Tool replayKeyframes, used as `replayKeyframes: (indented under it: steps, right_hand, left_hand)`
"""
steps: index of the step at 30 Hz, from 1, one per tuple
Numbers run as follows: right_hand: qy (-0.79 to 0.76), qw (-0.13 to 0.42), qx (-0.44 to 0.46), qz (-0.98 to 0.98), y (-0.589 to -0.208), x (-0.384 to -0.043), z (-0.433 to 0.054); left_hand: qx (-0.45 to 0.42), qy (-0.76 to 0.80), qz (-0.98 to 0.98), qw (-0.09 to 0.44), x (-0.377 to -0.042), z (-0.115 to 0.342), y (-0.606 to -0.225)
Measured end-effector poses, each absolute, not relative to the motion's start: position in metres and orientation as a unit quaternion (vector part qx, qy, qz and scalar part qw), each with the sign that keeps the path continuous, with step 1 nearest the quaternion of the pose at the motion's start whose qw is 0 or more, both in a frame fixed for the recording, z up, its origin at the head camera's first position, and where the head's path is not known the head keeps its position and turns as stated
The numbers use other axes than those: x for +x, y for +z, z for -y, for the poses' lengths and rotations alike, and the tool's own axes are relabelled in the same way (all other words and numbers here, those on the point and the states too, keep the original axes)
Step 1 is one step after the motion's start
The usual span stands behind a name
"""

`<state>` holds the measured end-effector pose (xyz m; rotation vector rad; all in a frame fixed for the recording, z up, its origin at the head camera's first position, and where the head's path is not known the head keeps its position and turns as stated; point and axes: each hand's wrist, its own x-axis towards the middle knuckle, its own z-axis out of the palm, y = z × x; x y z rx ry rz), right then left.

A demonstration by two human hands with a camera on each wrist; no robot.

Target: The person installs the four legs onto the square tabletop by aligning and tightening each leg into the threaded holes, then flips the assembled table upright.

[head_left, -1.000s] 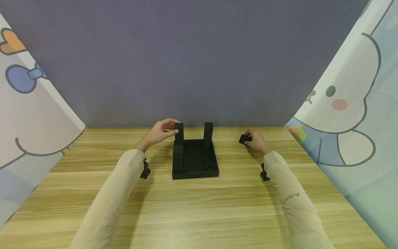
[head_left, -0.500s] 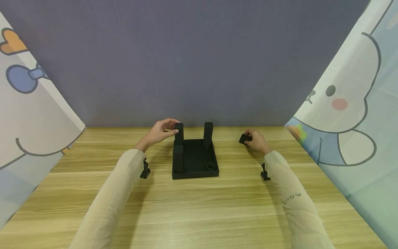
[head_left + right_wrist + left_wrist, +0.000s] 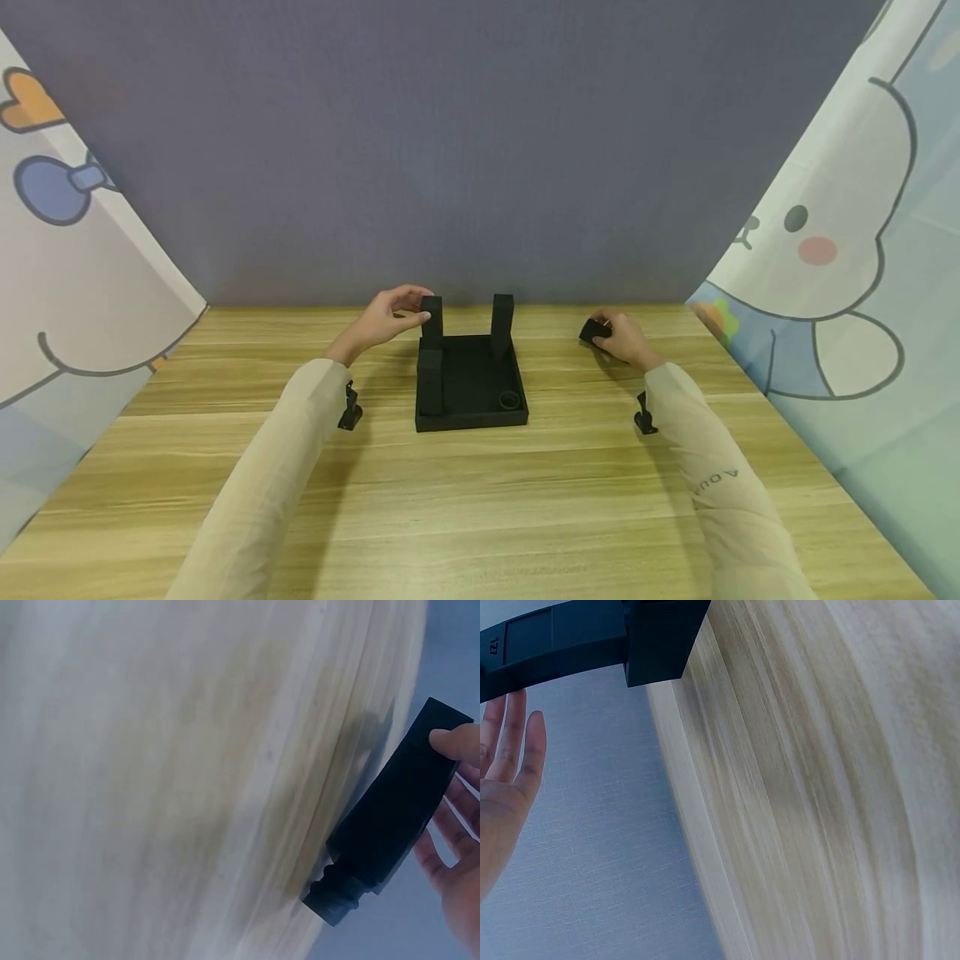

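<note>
A black square tabletop (image 3: 471, 421) with raised edges lies in the middle of the table in the head view. Black legs stand upright at three of its corners: a far-left leg (image 3: 431, 321), a near-left leg (image 3: 430, 379) and a far-right leg (image 3: 502, 325). A round socket (image 3: 509, 401) shows at its near-right corner. My left hand (image 3: 392, 318) pinches the top of the far-left leg between thumb and fingers. Off to the right, my right hand (image 3: 621, 337) holds a loose black leg (image 3: 405, 795) by its plain end. Its threaded end (image 3: 332, 895) points away from the hand.
The wooden table (image 3: 480, 508) ends at a grey panel (image 3: 465, 150) behind the tabletop. Cartoon-printed cloth (image 3: 825, 250) hangs on both sides. Small black wrist mounts (image 3: 350, 408) stick out from the inner sides of the sleeves.
My right hand has shifted slightly to the right, and the loose leg has turned a little in its fingers. The left hand stays on the far-left leg; the tabletop has not moved.
</note>
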<state>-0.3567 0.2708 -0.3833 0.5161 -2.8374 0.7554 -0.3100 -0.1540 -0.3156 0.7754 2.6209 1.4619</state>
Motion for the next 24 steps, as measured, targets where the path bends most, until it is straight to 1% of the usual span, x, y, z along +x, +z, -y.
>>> replayKeyframes:
  steps: [12,24]
  right_hand:
    - [0.254,0.113,0.192,0.941,-0.378,-0.356,-0.275]
    - [0.307,0.117,0.199,0.923,-0.37,-0.354,-0.281]
  left_hand:
    - [0.249,0.473,-0.845,0.022,-0.31,0.154,-0.316]
    - [0.248,0.473,-0.845,0.025,-0.31,0.153,-0.315]
